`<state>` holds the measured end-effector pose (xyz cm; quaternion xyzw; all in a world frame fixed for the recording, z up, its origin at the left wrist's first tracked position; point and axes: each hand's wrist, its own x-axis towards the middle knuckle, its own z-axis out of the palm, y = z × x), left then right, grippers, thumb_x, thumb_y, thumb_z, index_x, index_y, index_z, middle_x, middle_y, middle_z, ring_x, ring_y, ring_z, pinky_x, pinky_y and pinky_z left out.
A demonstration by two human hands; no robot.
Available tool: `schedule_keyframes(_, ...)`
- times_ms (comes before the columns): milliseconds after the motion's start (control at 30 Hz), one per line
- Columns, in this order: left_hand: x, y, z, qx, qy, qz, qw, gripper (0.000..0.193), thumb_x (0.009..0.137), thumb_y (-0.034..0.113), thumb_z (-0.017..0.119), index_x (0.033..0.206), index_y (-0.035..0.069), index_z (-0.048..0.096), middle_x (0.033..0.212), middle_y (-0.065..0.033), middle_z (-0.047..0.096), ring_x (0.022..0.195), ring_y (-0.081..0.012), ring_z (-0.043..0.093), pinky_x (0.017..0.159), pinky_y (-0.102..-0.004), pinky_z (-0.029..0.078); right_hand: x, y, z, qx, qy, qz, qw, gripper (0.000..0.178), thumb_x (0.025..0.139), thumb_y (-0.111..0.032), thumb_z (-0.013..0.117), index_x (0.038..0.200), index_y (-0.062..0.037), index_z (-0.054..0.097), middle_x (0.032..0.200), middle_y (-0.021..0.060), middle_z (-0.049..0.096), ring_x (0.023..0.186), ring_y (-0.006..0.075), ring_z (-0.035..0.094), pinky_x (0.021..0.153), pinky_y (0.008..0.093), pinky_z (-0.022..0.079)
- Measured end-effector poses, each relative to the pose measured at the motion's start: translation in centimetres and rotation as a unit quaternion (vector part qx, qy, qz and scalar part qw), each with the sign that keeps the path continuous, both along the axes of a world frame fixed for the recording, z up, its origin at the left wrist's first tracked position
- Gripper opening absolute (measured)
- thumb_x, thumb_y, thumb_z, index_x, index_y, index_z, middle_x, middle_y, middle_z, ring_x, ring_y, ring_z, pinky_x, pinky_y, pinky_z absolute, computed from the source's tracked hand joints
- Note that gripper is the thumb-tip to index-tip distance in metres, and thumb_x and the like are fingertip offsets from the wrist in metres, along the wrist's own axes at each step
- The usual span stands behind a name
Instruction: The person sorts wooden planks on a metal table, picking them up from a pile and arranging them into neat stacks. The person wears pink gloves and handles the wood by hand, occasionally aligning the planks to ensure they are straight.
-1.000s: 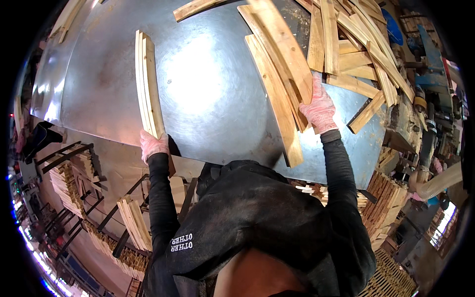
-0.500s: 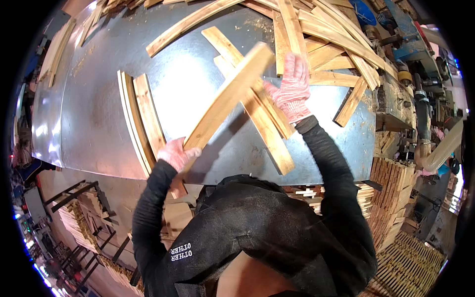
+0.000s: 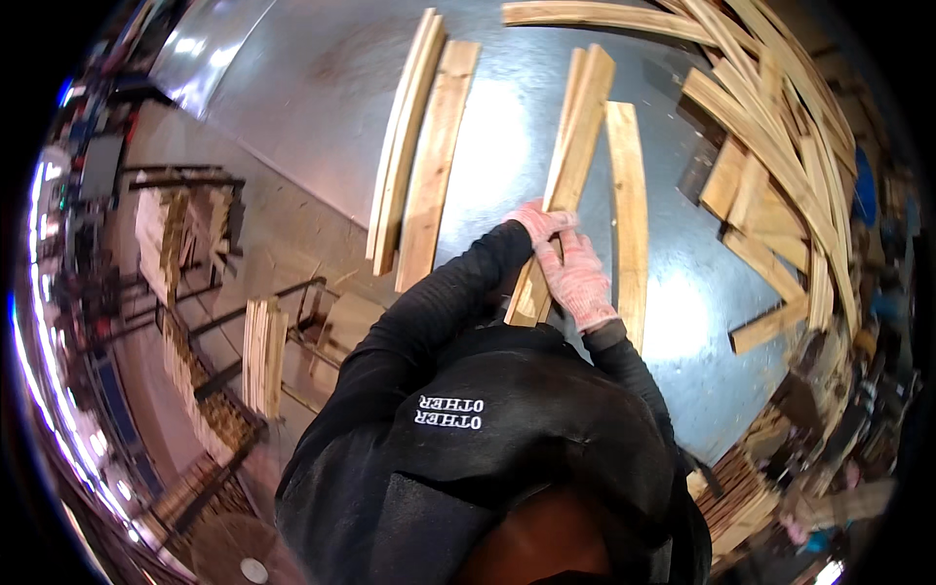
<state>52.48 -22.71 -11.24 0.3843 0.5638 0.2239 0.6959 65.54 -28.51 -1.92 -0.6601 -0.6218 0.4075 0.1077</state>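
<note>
Two wooden strips (image 3: 588, 122) lie against each other in front of my body, their far ends pointing away over the metal table. My left hand (image 3: 538, 223), in a pink-and-white knit glove, is closed around their left side. My right hand (image 3: 577, 280), gloved alike, grips the near part from the right, fingertips close to the left hand. Part of the strips is hidden under the gloves. Just right of the hands, a single curved strip (image 3: 629, 214) rests on the table. To the left lie a flat strip (image 3: 444, 156) and a pair of narrower strips (image 3: 405, 146) side by side.
A loose pile of wooden strips (image 3: 780, 166) covers the right side of the metal table (image 3: 322, 107), with one long strip (image 3: 604, 14) at the far side. Left of the table, stacked wood (image 3: 171, 244) stands on dark metal racks. More stacked wood (image 3: 736, 512) is at lower right.
My left hand has brought its raised strip down and right, alongside another. My right hand has come from the pile toward my body and closed on the strips. The view has turned.
</note>
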Motion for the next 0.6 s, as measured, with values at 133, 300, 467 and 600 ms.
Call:
schedule_keyframes(133, -1.9, -0.1, 2.6, 0.036, 0.089, -0.021, 0.995, 0.046, 0.082, 0.029, 0.074, 0.112, -0.004, 0.062, 0.1, -0.014, 0.07, 0.09, -0.0189, 0.064, 0.08, -0.0325, 0.051, 4.8, -0.5, -2.7, 0.168, -0.116, 0.01, 0.979, 0.073, 0.085, -0.046, 0.064, 0.141, -0.0033, 0.041, 0.136, 0.0228, 0.05, 0.129, 0.0388, 0.044, 0.108, 0.0465, 0.035)
schedule_keyframes(300, -14.5, 3.9, 7.1, 0.157, 0.286, -0.082, 0.942, 0.05, 0.09, 0.028, 0.064, 0.127, -0.004, 0.051, 0.127, -0.0211, 0.058, 0.113, -0.0277, 0.059, 0.094, -0.0365, 0.05, 8.6, -0.6, -4.4, 0.049, -0.324, -0.011, 0.945, 0.1, 0.076, -0.056, 0.07, 0.15, -0.0073, 0.023, 0.145, 0.0284, 0.035, 0.134, 0.0442, 0.035, 0.111, 0.0513, 0.03)
schedule_keyframes(467, -29.6, 7.9, 9.8, 0.192, 0.568, 0.115, 0.792, 0.051, 0.086, 0.043, 0.067, 0.122, 0.01, 0.055, 0.109, -0.0155, 0.067, 0.098, -0.0302, 0.065, 0.084, -0.04, 0.053, 9.3, -2.4, -7.2, 0.11, -0.345, 0.005, 0.932, 0.09, 0.082, -0.049, 0.066, 0.15, -0.0075, 0.025, 0.147, 0.0242, 0.034, 0.135, 0.0427, 0.033, 0.11, 0.0511, 0.03)
schedule_keyframes(600, -33.3, 7.4, 9.8, 0.061, 0.669, 0.039, 0.74, 0.054, 0.086, 0.048, 0.057, 0.122, 0.008, 0.054, 0.117, -0.018, 0.065, 0.109, -0.0339, 0.063, 0.092, -0.0442, 0.049, 3.7, -0.7, -3.6, 0.108, -0.27, 0.062, 0.955, 0.088, 0.084, -0.049, 0.063, 0.15, -0.0021, 0.025, 0.151, 0.0235, 0.031, 0.141, 0.0401, 0.027, 0.115, 0.0464, 0.023)
